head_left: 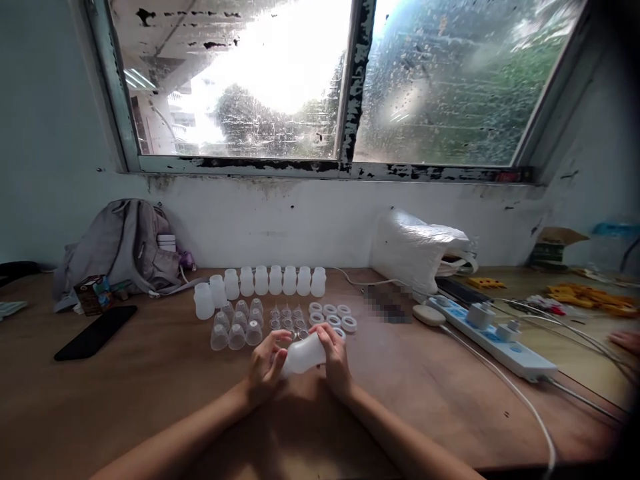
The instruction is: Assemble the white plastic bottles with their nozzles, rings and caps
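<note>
Both hands hold a frosted white baby bottle (304,354), tilted above the table with its right end higher. My left hand (266,365) is closed round the lower left end. My right hand (335,358) grips the upper right end, its fingers partly covering it. Just behind my hands stand clear domed caps (237,335) in rows, several clear nipples (286,313) and several white rings (349,324). Farther back is a row of frosted bottle bodies (261,281).
On the left are a grey backpack (120,247), a small box (94,295) and a black phone (95,333). A white power strip (500,340) with cables lies right, near a silvery bag (415,250) and yellow parts (590,298). Another person's hand (626,341) shows at the right edge.
</note>
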Demonstrator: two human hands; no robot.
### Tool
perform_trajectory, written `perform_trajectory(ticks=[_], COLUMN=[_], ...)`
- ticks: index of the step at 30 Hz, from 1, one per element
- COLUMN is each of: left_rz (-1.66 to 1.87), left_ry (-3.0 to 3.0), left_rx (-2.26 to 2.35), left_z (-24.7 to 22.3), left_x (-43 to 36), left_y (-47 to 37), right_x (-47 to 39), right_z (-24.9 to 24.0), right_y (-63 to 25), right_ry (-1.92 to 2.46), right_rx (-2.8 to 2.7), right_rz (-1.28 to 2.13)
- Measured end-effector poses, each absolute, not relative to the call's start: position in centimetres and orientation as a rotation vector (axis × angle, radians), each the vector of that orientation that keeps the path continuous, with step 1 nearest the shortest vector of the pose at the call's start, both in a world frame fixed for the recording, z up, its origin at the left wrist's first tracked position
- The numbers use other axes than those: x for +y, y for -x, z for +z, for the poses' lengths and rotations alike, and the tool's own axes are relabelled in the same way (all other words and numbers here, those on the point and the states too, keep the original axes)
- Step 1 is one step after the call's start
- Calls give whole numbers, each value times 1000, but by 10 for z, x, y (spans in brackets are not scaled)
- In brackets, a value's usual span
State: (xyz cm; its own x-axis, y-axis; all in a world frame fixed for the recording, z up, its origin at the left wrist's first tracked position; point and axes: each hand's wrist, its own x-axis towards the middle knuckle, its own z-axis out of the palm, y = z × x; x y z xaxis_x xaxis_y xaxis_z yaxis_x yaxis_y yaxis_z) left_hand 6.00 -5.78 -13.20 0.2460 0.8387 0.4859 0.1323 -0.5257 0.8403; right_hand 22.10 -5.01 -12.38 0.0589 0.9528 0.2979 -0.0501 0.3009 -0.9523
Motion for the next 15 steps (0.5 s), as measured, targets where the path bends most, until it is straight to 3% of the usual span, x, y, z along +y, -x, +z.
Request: perform_trajectory(ticks=[5,10,15], left_rz=[1331,1286,1507], left_ry=[-1500,-1526,-1356], left_rx=[817,711,684], left_z=[-133,-129,-141], left_x=[-48,-49,-56], left_y=[-50,-44,-45], right_x=[-55,-51,-49], right_z=[-128,-126,-136], right_y=[-226,-228,-222], right_ry=[944,931,736], right_rx=[-1490,-1673,-1649], right_rz=[1132,1032,999])
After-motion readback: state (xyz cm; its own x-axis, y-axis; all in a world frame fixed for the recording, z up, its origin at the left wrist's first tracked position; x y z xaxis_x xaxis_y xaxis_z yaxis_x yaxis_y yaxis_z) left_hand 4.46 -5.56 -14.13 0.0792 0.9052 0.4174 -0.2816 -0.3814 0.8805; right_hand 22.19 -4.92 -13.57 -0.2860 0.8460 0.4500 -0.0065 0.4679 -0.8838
